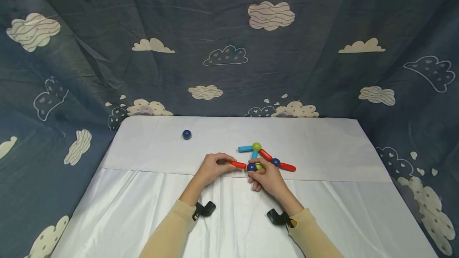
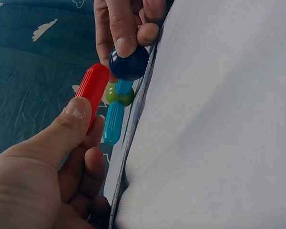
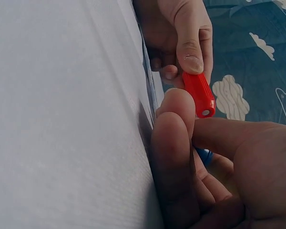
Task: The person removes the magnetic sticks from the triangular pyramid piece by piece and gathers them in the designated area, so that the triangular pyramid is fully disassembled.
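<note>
Your forearms, in pale yellow sleeves [image 1: 170, 224], reach in from the near edge and slant toward each other over the white table [image 1: 150, 142]. Your left hand [image 1: 214, 167] is nearly closed, pinching a short red rod [image 1: 238, 165] that points right; your thumb lies on it and your other fingers curl beneath. Your right hand [image 1: 267, 176] comes in from the near right, thumb and forefinger pinching a dark blue ball [image 1: 252, 167], its remaining fingers folded toward the palm. Rod tip and ball sit right beside each other, though you can't tell whether they touch.

From your right fingers a joined figure spreads far and right: a light blue rod [image 1: 254, 154] runs to a green ball [image 1: 256, 146], with another blue rod [image 1: 245, 149] pointing left from it. A sloping red stick [image 1: 265, 155] leads to a second blue ball [image 1: 275, 162], and an end stick [image 1: 288, 167] points right from that. A loose navy ball [image 1: 187, 134] lies at the far left, well apart from your hands.
</note>
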The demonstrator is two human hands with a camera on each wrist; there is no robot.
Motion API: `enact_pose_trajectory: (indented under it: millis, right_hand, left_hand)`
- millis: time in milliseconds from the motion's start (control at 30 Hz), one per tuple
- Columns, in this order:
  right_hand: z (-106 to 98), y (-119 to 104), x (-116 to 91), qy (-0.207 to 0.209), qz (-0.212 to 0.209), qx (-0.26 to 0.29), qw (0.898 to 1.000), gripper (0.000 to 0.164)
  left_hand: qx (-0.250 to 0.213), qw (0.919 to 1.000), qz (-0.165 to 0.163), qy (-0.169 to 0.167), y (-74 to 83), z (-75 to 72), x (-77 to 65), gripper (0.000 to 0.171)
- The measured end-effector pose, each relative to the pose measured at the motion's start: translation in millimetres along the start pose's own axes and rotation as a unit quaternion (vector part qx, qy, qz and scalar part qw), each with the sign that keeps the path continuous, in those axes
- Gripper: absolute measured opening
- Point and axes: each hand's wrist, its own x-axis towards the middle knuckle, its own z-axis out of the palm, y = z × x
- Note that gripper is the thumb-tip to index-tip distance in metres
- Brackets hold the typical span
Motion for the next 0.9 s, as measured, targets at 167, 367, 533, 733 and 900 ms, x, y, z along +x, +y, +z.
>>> enact_pose_trajectory:
  millis: [167, 367, 533, 733, 900]
  right_hand:
    - [0, 0, 1, 0.005, 0.013, 0.007, 1.000, 0.045]
    - [-1, -2, 1, 0.010, 0.013, 0.009, 1.000, 0.044]
    - [0, -1, -1, 0.010, 0.016, 0.013, 1.000, 0.044]
    - [2, -1, -1, 0.015, 0.012, 0.015, 1.000, 0.042]
    - [1, -2, -1, 0.015, 0.006, 0.015, 1.000, 0.043]
  left_hand:
    - [-0.015, 0.9988, -0.015, 0.044, -0.1, -4.6, 5.3, 0.025]
    - [-0.029, 0.9896, -0.034, 0.137, -9.1, -21.4, 22.8, 0.020]
    - [-0.007, 0.9815, -0.046, 0.186, -17.3, -34.6, 40.8, 0.019]
    - [0.029, 0.9778, -0.036, 0.204, -23.5, -40.4, 61.3, 0.022]
    - [0.078, 0.9731, -0.039, 0.213, -23.2, -39.4, 73.3, 0.023]
